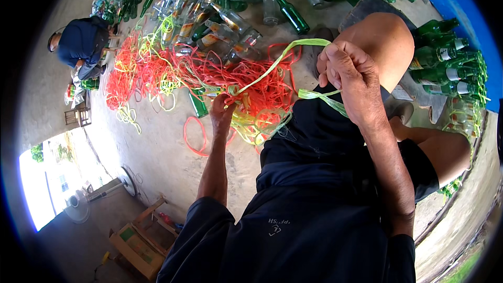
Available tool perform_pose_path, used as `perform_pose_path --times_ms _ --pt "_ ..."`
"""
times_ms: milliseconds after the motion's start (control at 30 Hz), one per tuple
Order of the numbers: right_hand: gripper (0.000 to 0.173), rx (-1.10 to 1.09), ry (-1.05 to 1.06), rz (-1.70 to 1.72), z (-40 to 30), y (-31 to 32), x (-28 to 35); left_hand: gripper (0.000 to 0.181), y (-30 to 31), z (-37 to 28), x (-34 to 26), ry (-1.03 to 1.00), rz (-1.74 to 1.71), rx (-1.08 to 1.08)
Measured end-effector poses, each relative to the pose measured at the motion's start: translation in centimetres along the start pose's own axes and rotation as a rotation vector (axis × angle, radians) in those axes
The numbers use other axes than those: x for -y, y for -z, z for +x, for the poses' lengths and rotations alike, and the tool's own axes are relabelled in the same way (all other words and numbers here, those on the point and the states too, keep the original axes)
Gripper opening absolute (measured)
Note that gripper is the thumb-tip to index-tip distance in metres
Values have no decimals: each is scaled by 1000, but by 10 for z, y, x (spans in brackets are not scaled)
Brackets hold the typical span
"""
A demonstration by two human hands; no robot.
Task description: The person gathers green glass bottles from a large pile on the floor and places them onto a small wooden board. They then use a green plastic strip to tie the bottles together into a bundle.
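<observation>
A pale green plastic twine stretches between my two hands. My right hand grips it above my bent knee, and a loose tail of it hangs below the fingers. My left hand pinches the other end at a small knot, beside a tangled heap of red plastic twine. Yellow-green strands lie mixed into the heap's near side. A loop of red twine rests on the concrete floor left of my forearm. A green glass bottle lies partly behind my left hand.
Many glass bottles are piled beyond the twine. Green bottles are stacked on the right, by netted twine and a blue panel. Another person sits bent over at the far left. A pedestal fan and wooden chair stand lower left.
</observation>
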State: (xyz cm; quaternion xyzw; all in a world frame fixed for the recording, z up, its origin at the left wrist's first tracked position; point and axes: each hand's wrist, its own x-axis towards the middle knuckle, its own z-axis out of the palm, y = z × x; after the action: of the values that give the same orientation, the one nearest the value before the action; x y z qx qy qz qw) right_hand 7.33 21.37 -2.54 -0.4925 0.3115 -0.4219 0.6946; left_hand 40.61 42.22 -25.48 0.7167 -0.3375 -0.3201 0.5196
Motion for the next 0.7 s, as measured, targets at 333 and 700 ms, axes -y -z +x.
perform_pose_path --times_ms 333,700 --pt "28 -17 -11 18 0 2 2 38 -11 19 -1 51 44 47" --pt "26 -11 12 16 1 1 2 43 -5 31 23 56 -73 131"
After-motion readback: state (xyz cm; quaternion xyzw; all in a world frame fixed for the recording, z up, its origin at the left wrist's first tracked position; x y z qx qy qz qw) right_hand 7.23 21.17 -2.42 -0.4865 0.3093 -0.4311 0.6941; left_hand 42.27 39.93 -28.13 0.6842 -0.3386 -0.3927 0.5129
